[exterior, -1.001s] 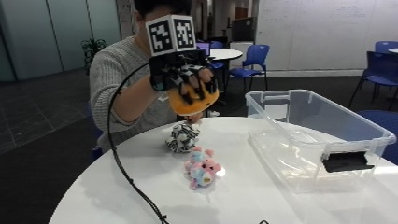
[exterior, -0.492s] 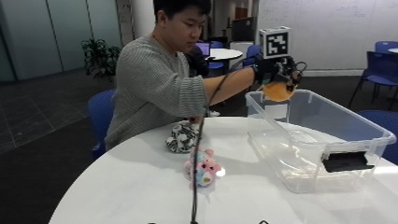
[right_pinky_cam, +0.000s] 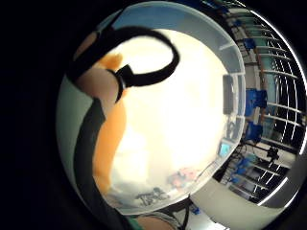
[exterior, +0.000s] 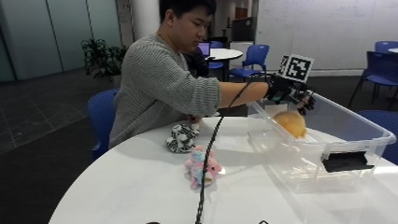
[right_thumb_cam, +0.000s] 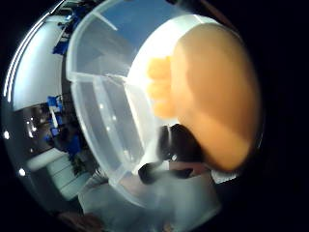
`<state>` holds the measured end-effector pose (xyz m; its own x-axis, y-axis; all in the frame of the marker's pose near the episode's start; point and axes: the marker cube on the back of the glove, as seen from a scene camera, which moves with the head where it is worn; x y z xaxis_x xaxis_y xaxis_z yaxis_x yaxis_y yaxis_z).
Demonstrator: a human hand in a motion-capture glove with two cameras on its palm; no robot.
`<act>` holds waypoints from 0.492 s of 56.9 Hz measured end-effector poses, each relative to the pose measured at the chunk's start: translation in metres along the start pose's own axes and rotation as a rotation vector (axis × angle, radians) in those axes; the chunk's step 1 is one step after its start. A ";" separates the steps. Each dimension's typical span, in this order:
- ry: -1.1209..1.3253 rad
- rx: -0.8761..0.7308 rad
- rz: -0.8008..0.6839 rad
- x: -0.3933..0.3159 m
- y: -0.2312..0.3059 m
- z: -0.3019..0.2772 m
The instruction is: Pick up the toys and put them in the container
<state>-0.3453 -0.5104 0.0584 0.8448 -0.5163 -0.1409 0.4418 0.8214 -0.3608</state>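
My gloved right hand [exterior: 291, 94] hovers over the near end of the clear plastic container [exterior: 348, 119], fingers spread and pointing down. An orange plush toy [exterior: 290, 122] sits just beneath it inside the container, apart from the fingers as far as I can tell. Both palm views show the orange toy [right_thumb_cam: 217, 96] [right_pinky_cam: 108, 143] close to the palm, above the container's floor [right_thumb_cam: 96, 96]. A black-and-white striped plush [exterior: 180, 137] and a pink plush [exterior: 200, 167] stand on the white round table [exterior: 124, 186], left of the container.
The person's bare left hand [exterior: 194, 120] rests by the striped plush. The container has a black latch [exterior: 345, 162] on its front end. Blue chairs [exterior: 99, 112] stand behind the table, and a black cable [exterior: 208, 154] hangs across it.
The hand has carried the orange toy from above the table's middle to over the container and lowered it inside. The toy now sits below the hand rather than in its grip.
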 end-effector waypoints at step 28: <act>0.034 0.206 0.183 0.071 0.123 -0.054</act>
<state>-0.2474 -0.4593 -0.0453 0.9070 -0.3598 -0.2190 0.3378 0.9319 -0.1322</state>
